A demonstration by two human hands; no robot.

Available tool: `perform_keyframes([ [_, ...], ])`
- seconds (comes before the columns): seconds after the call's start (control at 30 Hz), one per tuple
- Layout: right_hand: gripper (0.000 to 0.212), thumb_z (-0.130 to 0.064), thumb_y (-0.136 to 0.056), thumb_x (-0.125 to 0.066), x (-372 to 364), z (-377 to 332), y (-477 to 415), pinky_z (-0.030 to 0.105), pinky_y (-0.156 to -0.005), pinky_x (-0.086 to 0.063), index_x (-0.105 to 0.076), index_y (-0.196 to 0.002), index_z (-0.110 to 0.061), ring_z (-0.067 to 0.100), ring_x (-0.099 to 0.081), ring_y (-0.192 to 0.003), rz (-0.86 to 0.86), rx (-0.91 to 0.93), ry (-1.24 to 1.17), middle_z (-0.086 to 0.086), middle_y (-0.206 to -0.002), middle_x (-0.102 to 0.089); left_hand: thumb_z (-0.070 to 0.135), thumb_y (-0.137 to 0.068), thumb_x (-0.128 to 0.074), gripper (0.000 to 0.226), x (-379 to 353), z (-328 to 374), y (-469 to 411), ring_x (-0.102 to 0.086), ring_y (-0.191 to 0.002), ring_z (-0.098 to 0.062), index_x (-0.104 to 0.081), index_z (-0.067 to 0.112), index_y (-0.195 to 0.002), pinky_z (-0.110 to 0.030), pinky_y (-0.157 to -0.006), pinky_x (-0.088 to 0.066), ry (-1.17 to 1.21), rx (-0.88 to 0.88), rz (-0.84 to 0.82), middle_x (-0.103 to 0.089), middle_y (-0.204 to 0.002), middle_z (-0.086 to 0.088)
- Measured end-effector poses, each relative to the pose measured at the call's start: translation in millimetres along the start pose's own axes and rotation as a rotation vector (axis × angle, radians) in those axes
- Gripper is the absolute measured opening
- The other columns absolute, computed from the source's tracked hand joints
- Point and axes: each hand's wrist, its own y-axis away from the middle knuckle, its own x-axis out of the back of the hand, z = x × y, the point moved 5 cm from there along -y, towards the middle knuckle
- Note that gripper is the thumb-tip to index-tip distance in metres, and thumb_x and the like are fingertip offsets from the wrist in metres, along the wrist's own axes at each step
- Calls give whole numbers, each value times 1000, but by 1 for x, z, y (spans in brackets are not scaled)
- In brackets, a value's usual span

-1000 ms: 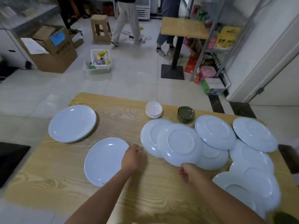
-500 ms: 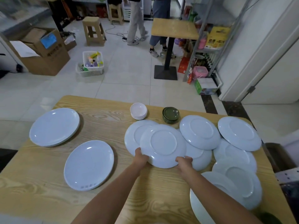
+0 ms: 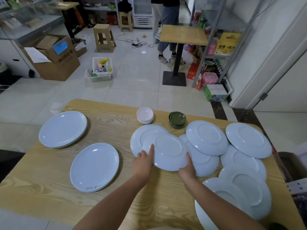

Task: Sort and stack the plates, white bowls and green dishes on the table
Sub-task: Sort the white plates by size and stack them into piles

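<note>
An upturned plate [image 3: 167, 151] at the middle of the surface [image 3: 108, 120] is held at its 8 o'clock rim by the left hand [image 3: 142, 161] and at 5 o'clock by the right hand [image 3: 186, 171]. Both hands' fingers [image 3: 152, 150] are closed on it.

Stool [image 3: 104, 39], basket [image 3: 99, 78] (filled), cardboard box [image 3: 56, 67] behind.

The table [image 3: 49, 188] is showing a pale wood-grain face, smooth, with a low satin sheen. The stacked plates [image 3: 63, 128] at ten o'clock and the oval plates [image 3: 94, 166] at eight o'clock are presenting smooth, glossy faces catching small highlights; whether ceramic or plastic cannot be told. The upturned plate [image 3: 167, 151] at centre is reading duller, near matt. The white bowls [image 3: 144, 115] at twelve o'clock are appearing smooth and satin. The green dishes [image 3: 177, 119] at one o'clock are shining glossy. The floor tiles [image 3: 132, 90] are reflecting light, polished. The cardboard box [image 3: 54, 63] is looking matt.
</note>
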Motion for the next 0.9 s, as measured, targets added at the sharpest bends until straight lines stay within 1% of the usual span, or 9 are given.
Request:
perform_keyframes([
  [0.1, 60, -6, -95, -45, 3, 1, 5, 32, -105, -35, -25, -150, -20, 26, -43, -129, 42, 10, 0, 1, -143, -42, 0, -91, -43, 70, 6, 7, -2, -57, -101, -29, -7, 8, -151, -35, -73, -47, -239, -131, 59, -53, -114, -14],
  [0.17, 56, -6, -94, -48, 7, -1, 8, 34, -104, -38, -31, -146, -18, 25, -48, -125, 76, 36, 21, -2, -136, -48, 13, -79, -66, 70, 19, 5, -1, -64, -74, -21, -38, 5, -142, -29, -53, -42, -321, -165, 107, -62, -92, -10],
  [0.23, 44, -7, -95, -49, 10, -4, 7, 35, -102, -42, -41, -138, -14, 22, -53, -116, 140, 51, -41, 2, -128, -55, 22, -41, -87, 71, 28, 5, -1, -52, -39, -14, -72, 9, -109, -21, -37, -26, -374, -216, 103, -58, -58, -2],
  [0.33, 35, -4, -91, -56, 15, -17, 6, 32, -91, -46, -48, -124, -6, 26, -59, -108, 246, 71, -88, 12, -117, -61, 15, -23, -87, 64, 41, 1, -7, -46, -29, -14, -77, 6, -86, -15, -33, -28, -363, -242, 146, -55, -48, -2],
  [0.43, 49, -1, -85, -63, 16, -33, 5, 32, -88, -44, -45, -130, -4, 31, -56, -110, 286, 30, -108, 16, -125, -50, 8, -14, -85, 57, 63, -13, -5, -43, -26, -14, -71, 7, -70, -15, -35, -18, -315, -245, 221, -50, -45, 0],
  [0.53, 45, -8, -87, -62, 7, -42, -2, 37, -99, -42, -48, -131, -8, 34, -51, -116, 298, -73, -107, 17, -136, -36, 9, -48, -82, 39, 84, -39, 4, -59, -44, -22, -61, 9, -81, -22, -42, -23, -241, -161, 204, -60, -62, -3],
  [0.63, 34, -14, -93, -56, -27, -52, -9, 35, -88, -46, -55, -126, -5, 26, -59, -100, 130, -70, -185, 14, -124, -54, 11, -94, -42, 17, 92, -79, 4, -64, -85, -35, -49, 9, -109, -35, -59, -37, -32, -41, 236, -65, -99, -9],
  [0.77, 24, -10, -95, -48, -100, -72, 6, 31, -74, -44, -50, -118, -17, 16, -56, -76, -107, -195, -356, 8, -95, -61, 27, -101, -34, 28, 88, -145, 9, -61, -80, -35, -52, 6, -96, -36, -63, -41, 380, 81, 284, -65, -85, -14],
  [0.9, 42, 3, -90, -44, -169, -92, 18, 23, -58, -39, -50, -122, -24, 13, -44, -63, -136, -229, -288, 3, -74, -50, 20, -100, -37, 34, 80, -217, 10, -51, -68, -24, -47, 10, -69, -30, -61, -34, 686, 242, 250, -53, -67, -5],
])
